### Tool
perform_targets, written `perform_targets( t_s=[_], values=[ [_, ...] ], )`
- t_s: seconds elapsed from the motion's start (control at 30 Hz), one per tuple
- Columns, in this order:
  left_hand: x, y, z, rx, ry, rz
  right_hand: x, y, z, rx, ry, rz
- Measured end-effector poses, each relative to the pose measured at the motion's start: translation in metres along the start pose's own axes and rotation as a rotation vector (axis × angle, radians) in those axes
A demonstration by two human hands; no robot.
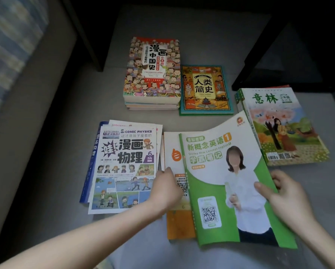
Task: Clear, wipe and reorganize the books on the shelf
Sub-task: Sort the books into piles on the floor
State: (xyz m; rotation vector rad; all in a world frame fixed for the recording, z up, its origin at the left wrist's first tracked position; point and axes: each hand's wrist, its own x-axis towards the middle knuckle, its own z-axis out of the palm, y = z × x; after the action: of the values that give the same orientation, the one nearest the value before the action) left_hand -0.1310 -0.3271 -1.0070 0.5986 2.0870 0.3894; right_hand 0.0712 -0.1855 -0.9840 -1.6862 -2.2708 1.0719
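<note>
As right hand grips workbook, stacks nearby

Two bare hands and forearms seen.
Left hand: left of green workbook; forearm slender, uncovered to frame edge.
Right hand: right of green workbook; wrist and forearm likewise uncovered.
Pale cloth patch: glimpsed below and left of green workbook; possibly garment, too blurred to be identified.
</note>
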Motion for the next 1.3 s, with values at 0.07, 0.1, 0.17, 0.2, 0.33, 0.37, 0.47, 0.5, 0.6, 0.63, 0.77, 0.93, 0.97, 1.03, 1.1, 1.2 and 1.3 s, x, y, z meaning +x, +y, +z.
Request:
perform_targets(
  t_s=[0.07,0.1,0.17,0.2,0.33,0.37,0.47,0.5,0.6,0.63,0.77,0.93,0.97,1.03,1.1,1.2,1.3],
  values=[
    [0.002,-0.002,0.004,0.050,-0.012,-0.038,0.010,0.002,0.003,-0.050,-0.032,0.035],
    [0.003,-0.004,0.006,0.068,-0.024,-0.056,0.015,0.003,0.005,-0.082,-0.059,0.072],
    [0.004,-0.009,0.008,0.074,-0.024,-0.068,0.022,0.010,0.010,-0.164,-0.134,0.127],
    [0.002,-0.010,0.009,0.066,-0.017,-0.067,0.025,0.014,0.014,-0.219,-0.175,0.143],
    [-0.002,-0.007,0.011,-0.095,0.021,-0.084,0.017,0.024,0.035,-0.437,-0.359,0.154],
    [-0.003,-0.006,0.012,-0.147,0.025,-0.101,0.013,0.022,0.041,-0.558,-0.336,0.113],
    [-0.006,-0.010,0.017,-0.250,-0.023,-0.188,0.003,0.008,0.062,-0.801,-0.122,-0.172],
    [-0.008,-0.013,0.021,-0.247,-0.047,-0.217,-0.001,0.000,0.072,-0.774,-0.066,-0.278],
    [-0.012,-0.019,0.030,-0.332,-0.033,-0.264,-0.015,-0.020,0.106,-0.754,-0.221,-0.384],
    [-0.011,-0.020,0.030,-0.375,0.006,-0.277,-0.020,-0.024,0.116,-0.772,-0.307,-0.374],
    [-0.005,-0.026,0.028,-0.608,0.054,-0.437,-0.029,-0.040,0.125,-0.694,-0.455,-0.264],
    [-0.010,-0.029,0.047,-0.945,-0.199,-0.509,-0.039,-0.035,0.120,-0.622,-0.492,-0.135],
    [-0.012,-0.027,0.049,-0.968,-0.254,-0.513,-0.039,-0.032,0.117,-0.621,-0.492,-0.122],
    [-0.016,-0.028,0.046,-1.016,-0.333,-0.475,-0.035,-0.028,0.107,-0.589,-0.491,-0.117],
    [-0.010,-0.031,0.048,-1.057,-0.382,-0.393,-0.033,-0.022,0.098,-0.577,-0.510,-0.161],
    [-0.014,-0.029,0.043,-1.132,-0.481,-0.285,-0.033,-0.021,0.085,-0.545,-0.519,-0.234],
    [-0.018,-0.023,0.041,-1.102,-0.492,-0.220,-0.032,-0.024,0.074,-0.520,-0.512,-0.300]
  ],
)
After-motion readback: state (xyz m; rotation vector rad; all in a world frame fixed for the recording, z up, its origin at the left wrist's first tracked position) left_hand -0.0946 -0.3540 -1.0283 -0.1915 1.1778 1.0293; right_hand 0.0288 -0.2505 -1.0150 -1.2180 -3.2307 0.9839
